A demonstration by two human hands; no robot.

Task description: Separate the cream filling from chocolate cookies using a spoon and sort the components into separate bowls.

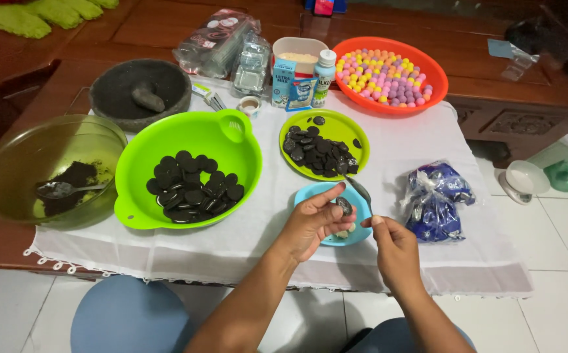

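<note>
Fingers (326, 199) of my left hand (310, 225) pinch one dark biscuit half (344, 206) over the blue bowl (310, 194); my right hand (395, 252) is closed round a spoon (357, 186). I judge light scraping best, biscuit tilted above the bowl. Right: one blue packet (435, 199). Farther: one green plate (346, 127), one green basin (231, 140), both with uncountable biscuits. Farthest: one orange bowl (427, 72) of candies.
</note>
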